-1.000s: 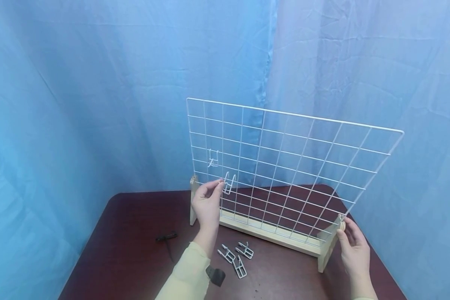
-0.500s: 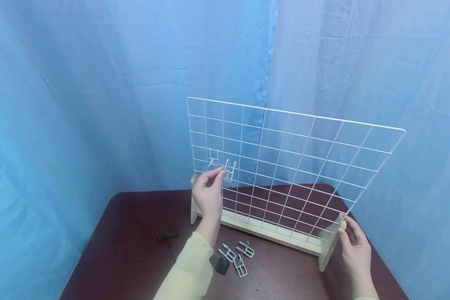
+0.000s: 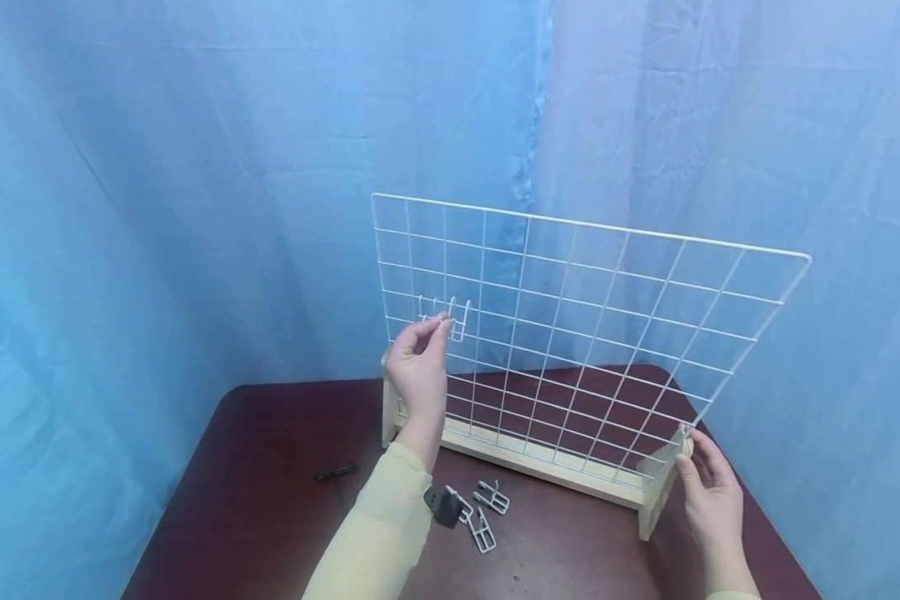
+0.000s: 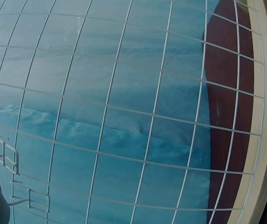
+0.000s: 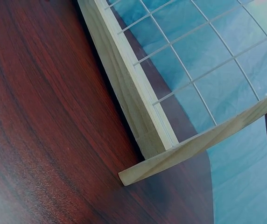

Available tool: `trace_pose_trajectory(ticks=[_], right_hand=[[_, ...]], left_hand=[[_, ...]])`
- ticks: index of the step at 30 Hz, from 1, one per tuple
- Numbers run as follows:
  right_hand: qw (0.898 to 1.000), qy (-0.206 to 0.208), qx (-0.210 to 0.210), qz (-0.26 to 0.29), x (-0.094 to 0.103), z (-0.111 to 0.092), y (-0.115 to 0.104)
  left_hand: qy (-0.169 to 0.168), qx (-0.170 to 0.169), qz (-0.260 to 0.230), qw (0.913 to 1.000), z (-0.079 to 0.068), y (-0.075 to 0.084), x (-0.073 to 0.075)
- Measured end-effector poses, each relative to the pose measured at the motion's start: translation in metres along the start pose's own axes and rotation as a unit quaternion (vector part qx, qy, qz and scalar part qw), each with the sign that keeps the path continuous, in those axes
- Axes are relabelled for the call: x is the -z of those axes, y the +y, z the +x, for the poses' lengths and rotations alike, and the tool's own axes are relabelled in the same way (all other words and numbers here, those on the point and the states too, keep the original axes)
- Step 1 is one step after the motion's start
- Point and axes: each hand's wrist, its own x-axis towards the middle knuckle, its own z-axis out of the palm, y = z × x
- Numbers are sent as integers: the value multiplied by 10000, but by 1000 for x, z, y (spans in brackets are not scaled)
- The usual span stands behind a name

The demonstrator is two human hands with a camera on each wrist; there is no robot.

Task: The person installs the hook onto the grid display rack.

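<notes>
A white wire grid panel (image 3: 555, 308) stands upright in a pale wooden base (image 3: 540, 473) with a side piece at each end. My left hand (image 3: 420, 375) pinches a white wire hook (image 3: 461, 321) by its prong, close in front of the grid's left part. A second hook (image 4: 38, 199) hangs on the grid beside it, partly covered by my fingers in the head view. At the far right, my right hand (image 3: 712, 492) grips the top of the wooden side piece (image 3: 656, 500), thumb in front and fingers behind.
Several grey-white wire hooks (image 3: 482, 531) lie on the dark red table (image 3: 562, 558) in front of the base, partly behind a black wristwatch (image 3: 444, 507). A black T-shaped tool (image 3: 335, 473) lies to the left. Blue curtains (image 3: 270, 208) surround the table.
My left hand has raised the hook along the grid, from below the hanging hook to about level with it. My right hand stays on the side piece.
</notes>
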Motion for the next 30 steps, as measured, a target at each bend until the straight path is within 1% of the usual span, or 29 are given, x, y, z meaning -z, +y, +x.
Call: trace_pose_trajectory(ticks=[2, 7, 9, 16, 25, 30], right_hand=[[10000, -4, -10, -22, 0, 0, -1], [9999, -8, 62, 128, -1, -1, 0], [9998, -11, 73, 167, -1, -1, 1], [9999, 7, 62, 152, -2, -1, 2], [9998, -14, 147, 155, -2, -1, 1], [9999, -16, 115, 116, -2, -2, 0]], left_hand=[[41, -10, 15, 10000, 2, -1, -2], [122, 62, 67, 9999, 2, -4, -7], [144, 96, 76, 9998, 1, -5, -9], [222, 42, -20, 9997, -4, -7, -12], [235, -27, 141, 9996, -7, -11, -9], [241, 11, 94, 9997, -10, -17, -6]])
